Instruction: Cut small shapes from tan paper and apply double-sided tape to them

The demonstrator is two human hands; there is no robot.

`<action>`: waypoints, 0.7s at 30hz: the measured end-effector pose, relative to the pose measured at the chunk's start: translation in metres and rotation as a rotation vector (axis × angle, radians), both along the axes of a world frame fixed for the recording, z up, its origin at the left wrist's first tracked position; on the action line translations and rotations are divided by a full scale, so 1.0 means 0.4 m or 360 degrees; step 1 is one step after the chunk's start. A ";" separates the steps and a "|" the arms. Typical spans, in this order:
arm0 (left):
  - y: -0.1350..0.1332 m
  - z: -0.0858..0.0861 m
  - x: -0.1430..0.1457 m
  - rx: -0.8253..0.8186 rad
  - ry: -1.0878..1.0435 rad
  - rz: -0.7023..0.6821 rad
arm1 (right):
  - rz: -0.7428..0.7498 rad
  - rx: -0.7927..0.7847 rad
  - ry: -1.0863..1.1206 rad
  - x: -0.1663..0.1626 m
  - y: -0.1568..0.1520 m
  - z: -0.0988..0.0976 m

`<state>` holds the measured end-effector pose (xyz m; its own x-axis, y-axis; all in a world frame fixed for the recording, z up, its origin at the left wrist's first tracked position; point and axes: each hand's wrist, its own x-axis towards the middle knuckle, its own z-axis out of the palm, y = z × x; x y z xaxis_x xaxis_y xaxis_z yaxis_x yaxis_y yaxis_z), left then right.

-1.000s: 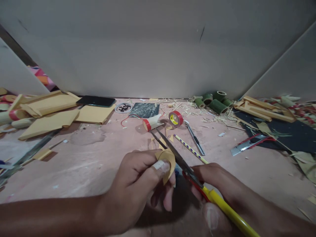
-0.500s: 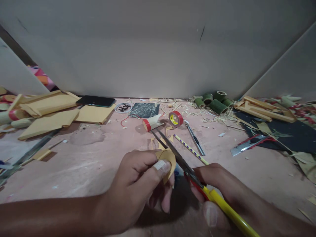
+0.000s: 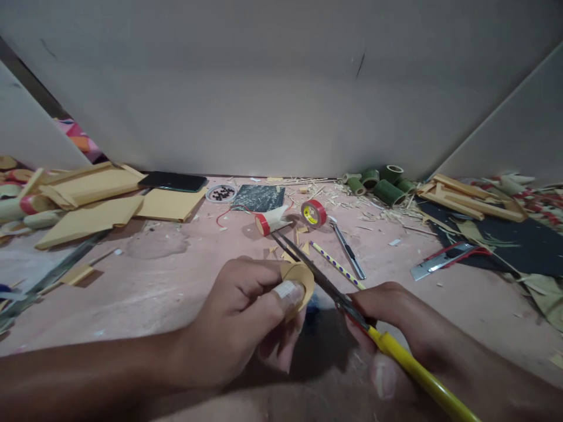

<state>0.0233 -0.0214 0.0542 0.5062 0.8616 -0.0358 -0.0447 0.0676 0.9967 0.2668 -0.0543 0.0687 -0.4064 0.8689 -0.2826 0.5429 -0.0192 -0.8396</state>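
light: dim, even | shadows: soft under hands | edges: wide-angle warped

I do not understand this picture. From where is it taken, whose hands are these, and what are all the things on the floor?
The camera sits on a person's head and looks down at that person's own two bare hands; there is no machine. The left hand pinches a small tan paper piece. The right hand holds scissors with yellow and red handles, their blades beside the paper. On the pink surface behind lie a red tape roll, a striped pencil, a utility knife, green bamboo sections, tan card sheets, a black phone and a metal ruler.
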 end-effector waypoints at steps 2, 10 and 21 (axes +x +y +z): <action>0.007 0.006 -0.001 0.0050 0.0019 -0.0031 | 0.0040 0.0038 0.0001 0.009 0.008 -0.004; 0.025 0.006 0.000 0.0159 0.0068 -0.0051 | 0.0043 0.0087 -0.0054 0.000 0.017 0.003; 0.049 0.008 -0.015 0.0230 0.0160 -0.0176 | -0.0077 0.0068 -0.0135 -0.009 0.006 -0.005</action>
<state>0.0172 -0.0018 0.0576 0.5984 0.8007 0.0289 0.0551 -0.0771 0.9955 0.2630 -0.0518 0.0669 -0.3398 0.8989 -0.2767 0.6113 -0.0124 -0.7913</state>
